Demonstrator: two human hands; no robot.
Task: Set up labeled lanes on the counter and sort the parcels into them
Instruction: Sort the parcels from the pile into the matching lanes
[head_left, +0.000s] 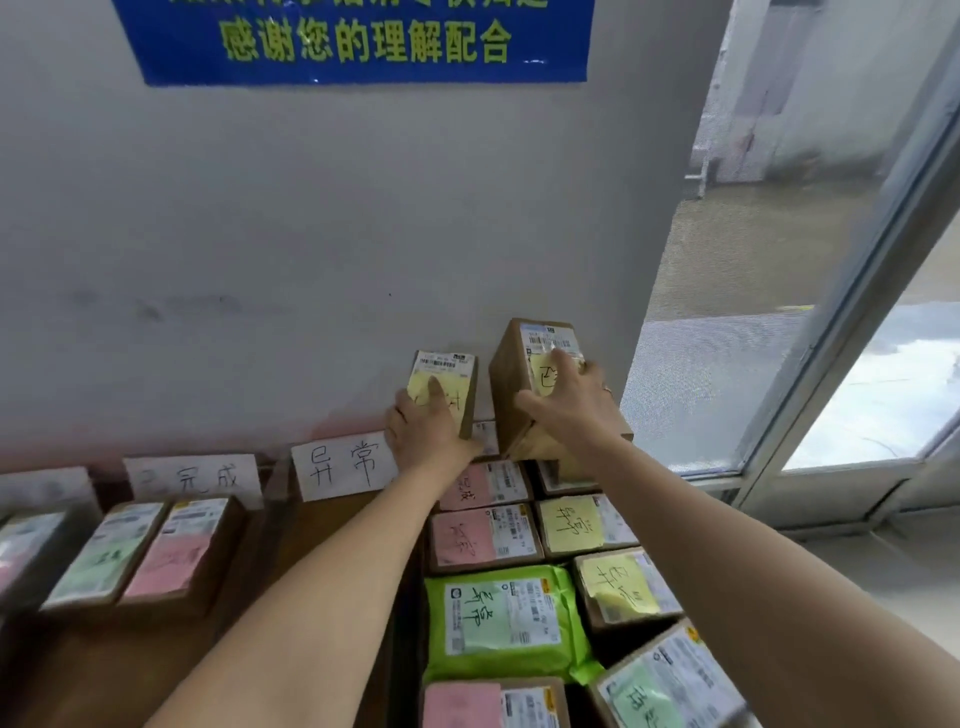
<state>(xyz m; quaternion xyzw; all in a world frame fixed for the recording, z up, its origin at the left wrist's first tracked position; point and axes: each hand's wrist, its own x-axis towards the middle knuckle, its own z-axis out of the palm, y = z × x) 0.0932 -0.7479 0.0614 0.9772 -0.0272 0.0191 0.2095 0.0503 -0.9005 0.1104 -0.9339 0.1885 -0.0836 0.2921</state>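
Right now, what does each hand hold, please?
Left hand: grips the small box.
Right hand: grips the larger box.

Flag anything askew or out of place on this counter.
The brown box under the right hand is tilted, off square with the pile below. The small box in the left hand stands on end by the wall. The green mailer is wrinkled at one corner.

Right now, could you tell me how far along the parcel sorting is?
Done: white label cards lean on the wall, and sorted boxes sit before them. In hand: the left hand grips a small box, the right hand a larger box, both with yellow notes. Left: the unsorted pile at right.
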